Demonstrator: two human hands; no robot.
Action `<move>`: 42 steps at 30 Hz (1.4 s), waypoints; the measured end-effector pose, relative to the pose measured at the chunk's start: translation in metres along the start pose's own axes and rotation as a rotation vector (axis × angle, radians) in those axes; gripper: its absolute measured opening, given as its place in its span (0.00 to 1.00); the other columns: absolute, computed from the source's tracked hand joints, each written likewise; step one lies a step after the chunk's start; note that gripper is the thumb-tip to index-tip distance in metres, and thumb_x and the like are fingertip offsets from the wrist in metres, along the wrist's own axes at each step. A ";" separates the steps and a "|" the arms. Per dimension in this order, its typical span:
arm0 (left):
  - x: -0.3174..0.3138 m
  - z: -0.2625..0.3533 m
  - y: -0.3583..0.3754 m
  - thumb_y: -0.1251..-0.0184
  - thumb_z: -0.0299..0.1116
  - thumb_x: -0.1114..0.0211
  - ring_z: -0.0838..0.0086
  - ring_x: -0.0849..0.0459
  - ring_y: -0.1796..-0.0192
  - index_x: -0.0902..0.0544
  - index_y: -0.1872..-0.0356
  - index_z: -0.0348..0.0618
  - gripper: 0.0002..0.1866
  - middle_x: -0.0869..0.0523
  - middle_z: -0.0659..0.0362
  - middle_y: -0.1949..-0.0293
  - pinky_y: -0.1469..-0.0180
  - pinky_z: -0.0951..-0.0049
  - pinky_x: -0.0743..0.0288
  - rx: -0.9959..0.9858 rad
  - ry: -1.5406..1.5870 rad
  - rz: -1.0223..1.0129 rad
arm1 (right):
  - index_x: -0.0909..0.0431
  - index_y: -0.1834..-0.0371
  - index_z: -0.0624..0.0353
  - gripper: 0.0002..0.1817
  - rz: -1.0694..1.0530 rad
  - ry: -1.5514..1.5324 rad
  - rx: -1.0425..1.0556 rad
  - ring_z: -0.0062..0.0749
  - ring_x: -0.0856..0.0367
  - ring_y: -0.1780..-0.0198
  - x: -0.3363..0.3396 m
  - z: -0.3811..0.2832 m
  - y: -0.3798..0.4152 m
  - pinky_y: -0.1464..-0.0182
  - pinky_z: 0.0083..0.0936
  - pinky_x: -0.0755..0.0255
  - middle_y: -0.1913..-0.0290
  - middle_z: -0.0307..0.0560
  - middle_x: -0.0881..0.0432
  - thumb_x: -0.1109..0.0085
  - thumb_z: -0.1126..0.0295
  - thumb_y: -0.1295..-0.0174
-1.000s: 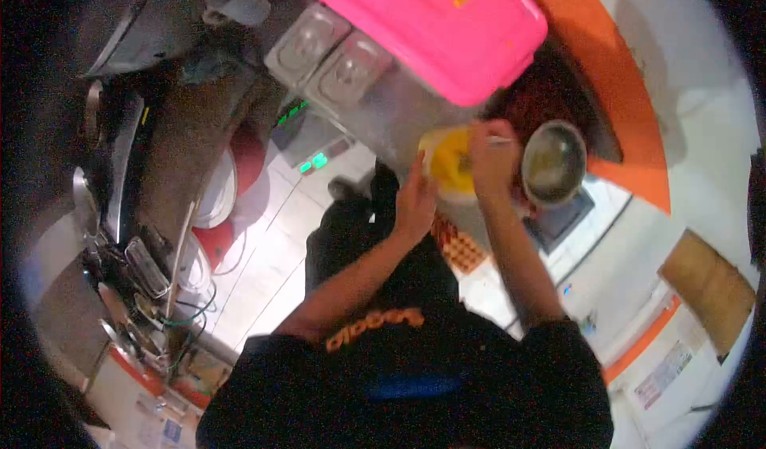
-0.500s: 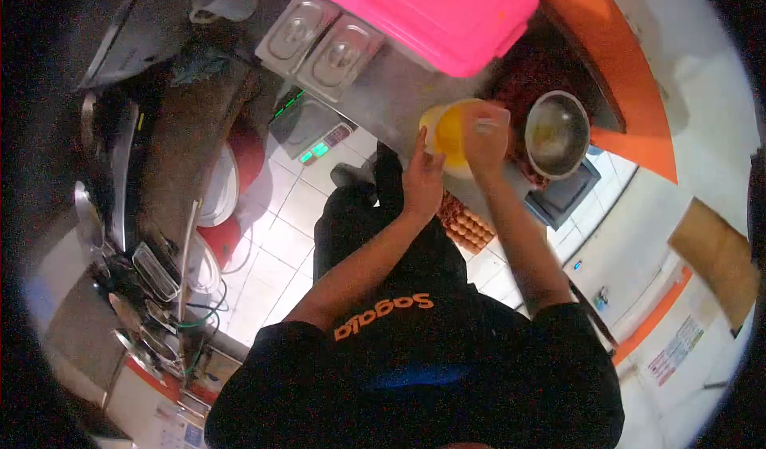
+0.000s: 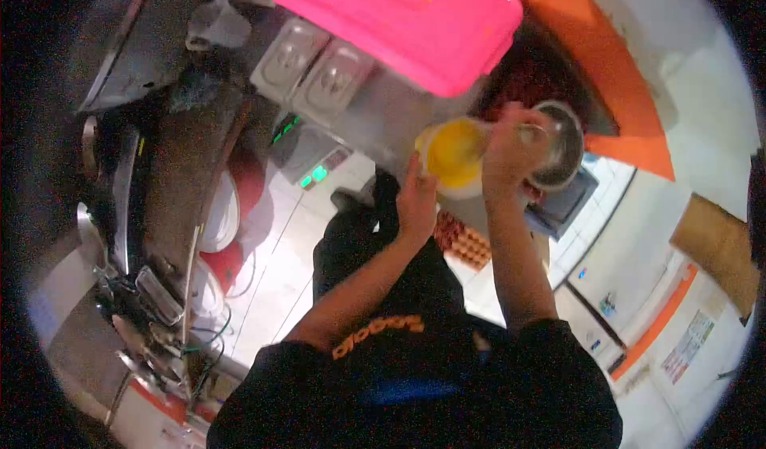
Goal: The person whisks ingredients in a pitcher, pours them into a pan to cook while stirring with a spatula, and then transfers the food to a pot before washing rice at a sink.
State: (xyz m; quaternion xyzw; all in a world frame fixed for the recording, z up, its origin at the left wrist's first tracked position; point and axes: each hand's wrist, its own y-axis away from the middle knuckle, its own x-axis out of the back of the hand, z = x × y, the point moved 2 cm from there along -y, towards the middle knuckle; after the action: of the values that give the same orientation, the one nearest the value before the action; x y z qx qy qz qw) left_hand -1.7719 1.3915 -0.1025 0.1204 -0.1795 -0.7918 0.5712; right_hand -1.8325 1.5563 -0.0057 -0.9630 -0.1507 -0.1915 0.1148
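Note:
My left hand (image 3: pixel 416 202) is at the near left rim of a pale tub (image 3: pixel 425 138) of yellow liquid (image 3: pixel 453 152), with its fingers closed on the edge. My right hand (image 3: pixel 515 154), smeared by motion, is between this tub and a round metal bowl (image 3: pixel 571 147). Its fingers are curled round something pale and translucent, too blurred to name, which overlaps the bowl's left side.
A pink lidded box (image 3: pixel 407 26) stands beyond the tub, with two lidded steel containers (image 3: pixel 331 82) to its left. Below the counter are a scale with green digits (image 3: pixel 319 174), brown eggs (image 3: pixel 463 242) and a dark bin (image 3: pixel 565 202). Pans (image 3: pixel 132 337) line the left side.
My right hand has moved right, from over the tub toward the metal bowl, with the translucent thing. My left hand stays at the tub's rim. The view has shifted slightly.

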 end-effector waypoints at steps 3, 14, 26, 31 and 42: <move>-0.005 0.014 -0.012 0.35 0.29 0.46 0.80 0.27 0.71 0.42 0.32 0.46 0.29 0.23 0.60 0.73 0.65 0.78 0.30 0.050 -0.098 -0.002 | 0.29 0.75 0.60 0.10 -0.377 0.240 0.359 0.30 0.25 0.69 -0.003 0.037 0.028 0.64 0.29 0.30 0.76 0.46 0.26 0.39 0.67 0.47; 0.001 0.015 0.002 0.35 0.31 0.45 0.79 0.29 0.73 0.41 0.33 0.46 0.29 0.24 0.59 0.75 0.68 0.76 0.30 -0.030 -0.158 -0.002 | 0.28 0.73 0.56 0.11 -0.064 0.218 0.220 0.37 0.25 0.67 0.012 0.055 0.028 0.62 0.32 0.31 0.74 0.47 0.25 0.41 0.61 0.46; -0.006 0.007 -0.013 0.36 0.30 0.44 0.78 0.30 0.73 0.41 0.32 0.49 0.30 0.24 0.60 0.75 0.68 0.76 0.31 -0.076 -0.043 0.053 | 0.30 0.69 0.59 0.08 -0.058 -0.062 -0.254 0.31 0.27 0.73 0.009 0.079 -0.006 0.70 0.29 0.30 0.75 0.42 0.26 0.40 0.70 0.46; -0.006 0.012 -0.009 0.36 0.27 0.45 0.76 0.24 0.65 0.41 0.32 0.48 0.30 0.19 0.57 0.66 0.61 0.74 0.29 0.008 0.041 0.014 | 0.27 0.71 0.58 0.08 -0.342 0.359 0.556 0.38 0.26 0.68 -0.004 0.078 0.025 0.64 0.32 0.31 0.73 0.49 0.25 0.39 0.68 0.47; -0.001 0.002 0.016 0.36 0.30 0.43 0.71 0.22 0.64 0.39 0.35 0.44 0.28 0.20 0.52 0.67 0.58 0.73 0.28 -0.008 -0.075 0.029 | 0.26 0.74 0.58 0.08 -0.231 0.232 0.218 0.36 0.27 0.68 0.015 0.066 0.029 0.61 0.31 0.32 0.74 0.47 0.25 0.38 0.67 0.50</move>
State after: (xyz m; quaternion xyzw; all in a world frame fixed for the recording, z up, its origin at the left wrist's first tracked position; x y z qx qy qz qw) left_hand -1.7589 1.3879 -0.0943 0.0859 -0.1994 -0.7881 0.5760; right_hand -1.7880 1.5516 -0.0634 -0.8927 -0.2658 -0.2955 0.2124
